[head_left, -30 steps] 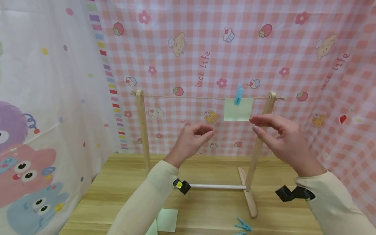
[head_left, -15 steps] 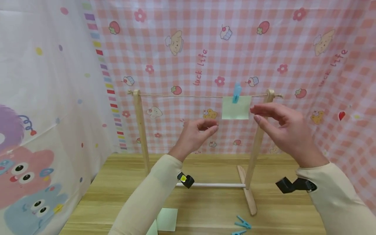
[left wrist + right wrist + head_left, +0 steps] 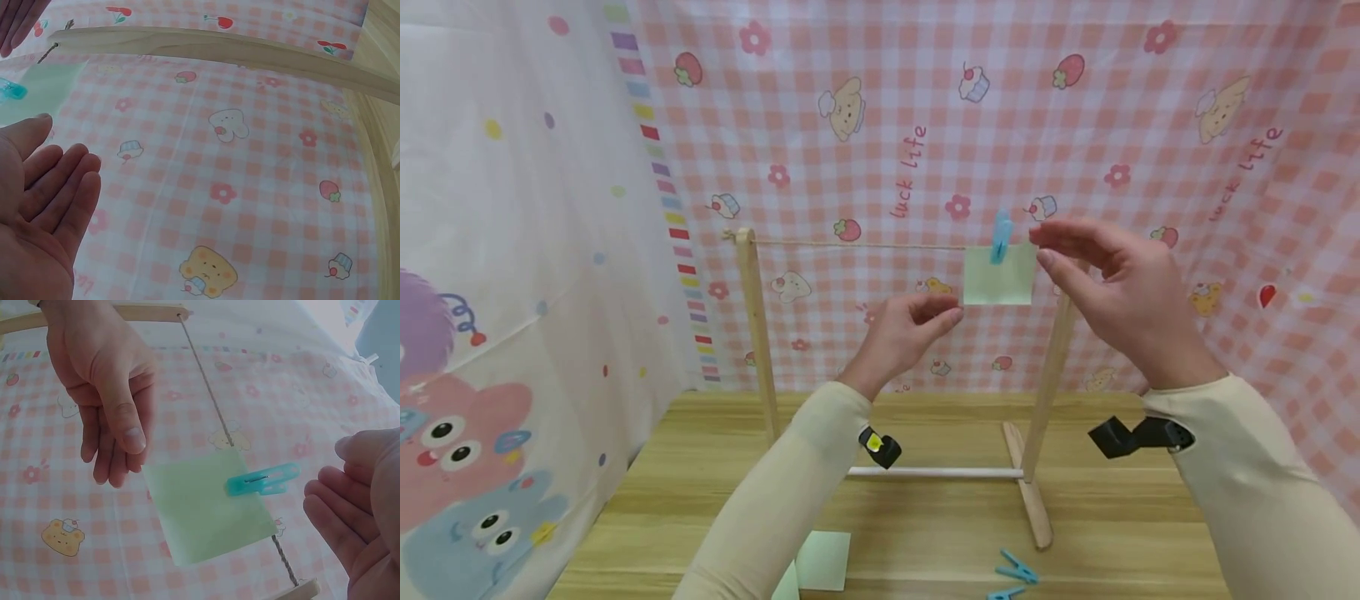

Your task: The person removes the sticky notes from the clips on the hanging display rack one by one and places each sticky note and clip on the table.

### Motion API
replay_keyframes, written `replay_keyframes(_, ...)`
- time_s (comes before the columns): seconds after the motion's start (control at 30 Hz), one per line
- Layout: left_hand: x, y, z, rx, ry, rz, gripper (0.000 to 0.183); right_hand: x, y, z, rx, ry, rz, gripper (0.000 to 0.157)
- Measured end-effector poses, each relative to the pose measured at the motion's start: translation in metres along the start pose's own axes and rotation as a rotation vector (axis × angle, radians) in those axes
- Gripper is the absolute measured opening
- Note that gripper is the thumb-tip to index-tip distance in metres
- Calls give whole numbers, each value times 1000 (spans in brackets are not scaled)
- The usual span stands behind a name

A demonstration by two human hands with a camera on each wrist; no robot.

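Note:
A pale green square of paper (image 3: 997,282) hangs from a thin rope (image 3: 865,244), held by one blue clothespin (image 3: 1001,237) near the middle of its top edge. My left hand (image 3: 902,337) is at the paper's lower left corner, fingers loosely bent, fingertips right by the edge. My right hand (image 3: 1123,292) is raised to the right of the paper, its fingertips beside the upper right corner, thumb and fingers apart. In the right wrist view the paper (image 3: 206,506) and clothespin (image 3: 262,480) lie between both hands, and the right hand (image 3: 369,506) has nothing in its grasp.
The rope is strung between two wooden posts (image 3: 758,333), joined low down by a white rod (image 3: 940,472). Loose blue clothespins (image 3: 1018,567) and more green paper squares (image 3: 822,560) lie on the wooden table (image 3: 925,533). Checked cloth (image 3: 880,108) hangs behind.
My right hand has risen from below the clipped paper's right side to its upper corner. The left hand has moved up and right to the lower left corner. The view has shifted slightly.

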State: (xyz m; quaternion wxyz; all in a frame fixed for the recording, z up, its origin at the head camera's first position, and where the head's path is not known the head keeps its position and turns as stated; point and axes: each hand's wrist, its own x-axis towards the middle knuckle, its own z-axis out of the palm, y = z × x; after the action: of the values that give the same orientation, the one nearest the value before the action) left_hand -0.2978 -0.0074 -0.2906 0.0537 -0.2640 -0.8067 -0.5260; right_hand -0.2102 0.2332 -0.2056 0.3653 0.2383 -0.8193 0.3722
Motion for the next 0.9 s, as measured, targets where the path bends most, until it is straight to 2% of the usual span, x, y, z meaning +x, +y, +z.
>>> replay_keyframes(0.17,4,4,0,-15,3,8,32,14,-3,1,-23,2,53,33)
replay_keyframes(0.37,6,7,1,-16,-6,-10,30,25,-6,0,-11,-61,147,38)
replay_keyframes(0.6,8,10,1,-15,-5,6,30,38,-1,4,-52,-118,161,44)
replay_keyframes(0.9,12,11,3,-56,-17,21,26,49,1,9,-65,-206,234,48)
